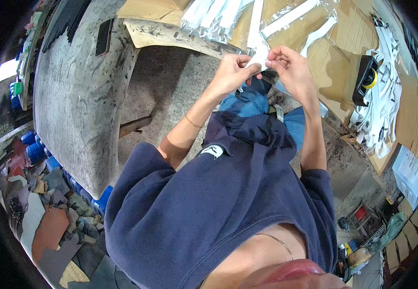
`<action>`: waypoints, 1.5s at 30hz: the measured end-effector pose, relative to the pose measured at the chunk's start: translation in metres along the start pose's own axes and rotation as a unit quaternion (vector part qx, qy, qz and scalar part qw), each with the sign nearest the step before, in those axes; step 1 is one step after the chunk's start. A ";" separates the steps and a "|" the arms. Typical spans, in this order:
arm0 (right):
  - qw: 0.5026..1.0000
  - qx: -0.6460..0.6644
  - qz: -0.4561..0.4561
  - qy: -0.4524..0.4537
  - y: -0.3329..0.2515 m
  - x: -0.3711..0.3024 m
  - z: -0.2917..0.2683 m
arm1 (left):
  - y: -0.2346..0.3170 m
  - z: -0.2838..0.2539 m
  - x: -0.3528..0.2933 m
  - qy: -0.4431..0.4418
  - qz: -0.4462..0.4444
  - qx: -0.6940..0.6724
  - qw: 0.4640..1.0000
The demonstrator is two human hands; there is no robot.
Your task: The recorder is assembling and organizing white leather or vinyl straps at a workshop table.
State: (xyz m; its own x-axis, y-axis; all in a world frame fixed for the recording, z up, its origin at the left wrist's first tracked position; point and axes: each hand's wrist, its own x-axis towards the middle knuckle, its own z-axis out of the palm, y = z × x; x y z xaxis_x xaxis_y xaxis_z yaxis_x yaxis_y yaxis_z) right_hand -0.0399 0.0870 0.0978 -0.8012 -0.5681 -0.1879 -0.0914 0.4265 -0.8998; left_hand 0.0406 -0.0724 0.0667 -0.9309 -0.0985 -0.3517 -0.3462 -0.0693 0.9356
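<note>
A white strap (261, 52) runs from the cardboard-covered bench down into my fingers. My left hand (233, 74) is closed on it, with the thumb pressed along its near end. My right hand (291, 72) pinches at the strap's right edge, thumb and forefinger together; any small part between those fingertips is hidden. Just beyond my hands, another white strap in clear plastic (290, 19) lies slantwise, and a curved white strap (318, 34) rests to its right. Several bagged white straps (213, 17) are bunched at the far left of the bench.
Cardboard (334, 72) covers the bench top. At right lie a black tape dispenser (365, 79) and a heap of white straps (382, 96). A worn grey table (81, 96) on the left carries a phone (104, 37). Leather scraps (50, 226) fill the lower left.
</note>
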 end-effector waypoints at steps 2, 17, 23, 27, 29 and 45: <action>1.000 0.002 -0.005 0.000 -0.003 0.001 0.001 | -0.004 -0.002 0.001 -0.001 0.004 0.002 1.000; 0.978 -0.157 -0.138 0.016 -0.012 -0.001 0.004 | -0.010 0.000 0.003 0.017 0.047 0.063 0.997; 0.971 -0.198 -0.123 0.044 -0.016 -0.005 0.011 | -0.016 0.001 0.005 0.018 0.070 0.069 0.995; 0.927 -0.347 -0.116 0.084 -0.022 -0.012 0.020 | -0.008 0.000 0.003 0.014 0.069 0.085 0.994; 0.910 -0.383 -0.121 0.102 -0.019 -0.013 0.023 | -0.009 0.000 0.004 0.014 0.078 0.119 0.990; 0.861 -0.342 -0.313 0.208 0.024 -0.030 0.026 | -0.010 0.008 0.004 -0.016 0.060 -0.174 0.983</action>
State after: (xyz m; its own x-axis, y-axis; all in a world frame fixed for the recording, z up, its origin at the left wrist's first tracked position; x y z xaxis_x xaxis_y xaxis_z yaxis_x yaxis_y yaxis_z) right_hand -0.0030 0.0966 0.0714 -0.5975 -0.5976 0.5347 -0.7958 0.5235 -0.3042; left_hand 0.0396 -0.0638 0.0562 -0.9674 -0.0964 -0.2342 -0.1786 -0.3959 0.9007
